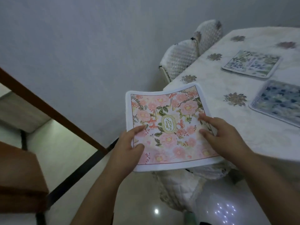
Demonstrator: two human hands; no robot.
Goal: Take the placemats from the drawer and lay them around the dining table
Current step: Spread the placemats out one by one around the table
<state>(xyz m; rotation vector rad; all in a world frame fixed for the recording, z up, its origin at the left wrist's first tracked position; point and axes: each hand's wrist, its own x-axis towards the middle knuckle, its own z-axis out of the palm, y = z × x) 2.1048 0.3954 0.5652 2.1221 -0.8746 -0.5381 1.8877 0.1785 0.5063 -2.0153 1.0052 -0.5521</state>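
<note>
Hands hold a pink mat (pixel 170 127) at the near corner of the table (pixel 227 137) — its far right edge laps over the tabletop, the rest hangs out past the corner over the floor (pixel 68 159). The left hand (pixel 129 143) grips the mat's left edge, thumb on the printed face and fingers curled out of sight beneath. The right hand (pixel 222 135) takes the right edge, fingers spread on the flowered face; whether its thumb is tucked under cannot be seen. The mat sags in a shallow curve between the two hands, with an oval label at its middle.

On the table, beyond the pink mat, lie two more: a blue mat (pixel 277 101) nearer, running off the right edge of the view, and a green mat (pixel 251 64) farther back, the two apart from each other and flat on the flowered tablecloth.

Two quilted chairs (pixel 191 54) stand tucked against the table's far left side. Another chair (pixel 183 182) with a quilted cover sits below the pink mat at the table's near side. Brown wooden furniture (pixel 19 176) stands well left of the table — its form is unclear.
</note>
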